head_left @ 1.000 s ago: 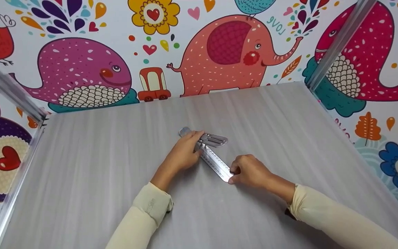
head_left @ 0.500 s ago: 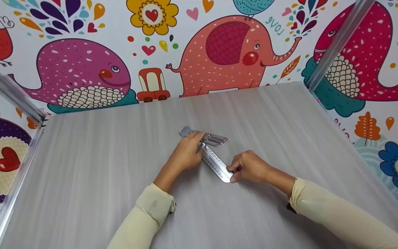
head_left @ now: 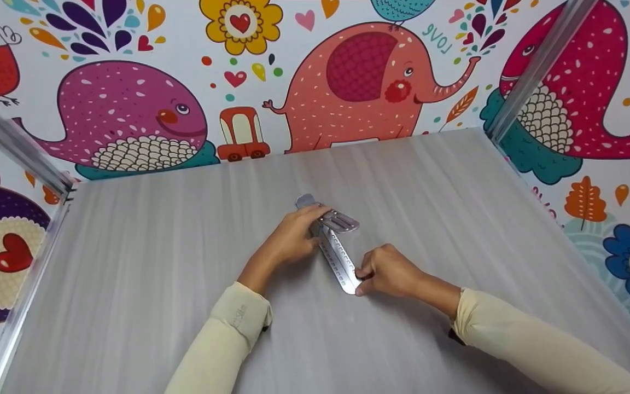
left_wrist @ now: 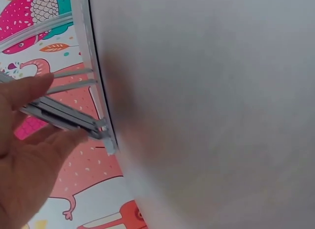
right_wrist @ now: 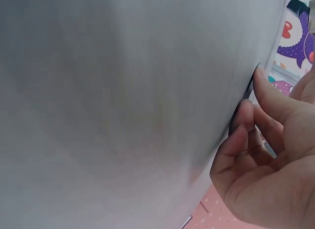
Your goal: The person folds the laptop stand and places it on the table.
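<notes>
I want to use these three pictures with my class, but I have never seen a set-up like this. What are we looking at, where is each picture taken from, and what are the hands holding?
No machine here: a person in cream sleeves works with two bare hands. The large picture comes from a camera on the person's head, looking down at a grey table walled by colourful cartoon wallpaper. The two smaller pictures come from cameras strapped to each wrist, so they look tilted and show mostly tabletop and fingers.

On the table lies a silver metal tool: a long flat strip with rows of small holes, joined at its far end to slotted, fork-like pieces. The left hand grips that far end. The right hand pinches the near end.
</notes>
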`<state>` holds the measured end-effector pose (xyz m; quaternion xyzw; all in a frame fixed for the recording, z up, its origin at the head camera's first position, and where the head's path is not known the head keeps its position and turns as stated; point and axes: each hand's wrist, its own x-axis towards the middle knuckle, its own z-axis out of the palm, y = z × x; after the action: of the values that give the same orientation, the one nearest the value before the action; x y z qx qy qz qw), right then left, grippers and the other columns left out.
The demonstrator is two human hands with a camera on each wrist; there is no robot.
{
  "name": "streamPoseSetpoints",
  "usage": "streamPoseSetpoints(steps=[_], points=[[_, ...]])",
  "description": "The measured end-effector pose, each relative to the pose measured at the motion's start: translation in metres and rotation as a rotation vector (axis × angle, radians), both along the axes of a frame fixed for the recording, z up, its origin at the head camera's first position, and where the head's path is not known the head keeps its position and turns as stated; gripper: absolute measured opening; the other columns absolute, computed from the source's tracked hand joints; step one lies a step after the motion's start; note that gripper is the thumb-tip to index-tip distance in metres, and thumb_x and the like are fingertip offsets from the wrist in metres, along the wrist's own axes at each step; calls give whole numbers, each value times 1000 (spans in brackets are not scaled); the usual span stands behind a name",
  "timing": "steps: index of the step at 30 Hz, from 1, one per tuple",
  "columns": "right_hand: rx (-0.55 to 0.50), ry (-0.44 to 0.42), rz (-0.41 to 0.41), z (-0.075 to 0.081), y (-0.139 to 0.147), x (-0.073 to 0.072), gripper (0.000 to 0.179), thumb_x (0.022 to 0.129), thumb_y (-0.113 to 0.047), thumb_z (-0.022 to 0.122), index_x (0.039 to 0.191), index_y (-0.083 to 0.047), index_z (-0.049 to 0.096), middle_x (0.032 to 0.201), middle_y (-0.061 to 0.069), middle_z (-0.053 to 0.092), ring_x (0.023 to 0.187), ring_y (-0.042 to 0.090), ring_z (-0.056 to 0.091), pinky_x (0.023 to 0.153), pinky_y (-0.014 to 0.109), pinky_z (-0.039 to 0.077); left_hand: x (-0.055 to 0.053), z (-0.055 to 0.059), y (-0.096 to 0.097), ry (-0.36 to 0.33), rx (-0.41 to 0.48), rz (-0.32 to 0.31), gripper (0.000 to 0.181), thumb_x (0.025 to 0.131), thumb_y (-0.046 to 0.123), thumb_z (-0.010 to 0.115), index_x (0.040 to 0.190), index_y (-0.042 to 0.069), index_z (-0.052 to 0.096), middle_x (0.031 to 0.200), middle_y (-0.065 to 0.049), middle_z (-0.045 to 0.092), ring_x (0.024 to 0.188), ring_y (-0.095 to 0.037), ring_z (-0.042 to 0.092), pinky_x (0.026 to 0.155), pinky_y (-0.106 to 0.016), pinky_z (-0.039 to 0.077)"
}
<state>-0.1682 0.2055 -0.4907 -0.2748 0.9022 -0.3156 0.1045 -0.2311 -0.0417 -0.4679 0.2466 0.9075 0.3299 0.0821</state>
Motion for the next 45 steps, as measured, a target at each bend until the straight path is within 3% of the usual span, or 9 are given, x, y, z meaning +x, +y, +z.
streamPoseSetpoints(steps=[16, 29, 41, 45], points=[[100, 104, -72, 1, -35, 17, 17, 68, -26, 94, 76, -14, 84, 72, -6, 71, 63, -1, 52, 60, 22, 47, -10, -11, -10, -15, 90, -36, 70, 87, -8, 71, 147, 25, 55, 156, -2, 50, 148, -24, 43, 121, -46, 33], [121, 105, -122, 2, -44, 19, 21, 68, -28, 94, 82, -15, 85, 79, -4, 75, 71, 6, 63, 63, 29, 54, -13, -10, -11, -37, 71, -30, 75, 86, -8, 72, 147, 31, 53, 158, 0, 47, 150, -23, 39, 122, -45, 32], [173, 103, -244, 3, -45, 23, 26, 61, -39, 96, 80, -26, 85, 83, -9, 79, 70, 6, 60, 61, 36, 53, -12, -11, -12, 1, 92, -58, 73, 84, -12, 71, 146, 22, 54, 153, -1, 52, 147, -22, 43, 121, -44, 34], [164, 102, -201, 3, -43, 21, 26, 63, -38, 96, 82, -23, 86, 82, -8, 78, 71, 6, 62, 61, 32, 53, -12, -10, -12, -27, 91, -55, 73, 85, -10, 72, 147, 25, 53, 155, 1, 50, 149, -22, 41, 122, -45, 34]])
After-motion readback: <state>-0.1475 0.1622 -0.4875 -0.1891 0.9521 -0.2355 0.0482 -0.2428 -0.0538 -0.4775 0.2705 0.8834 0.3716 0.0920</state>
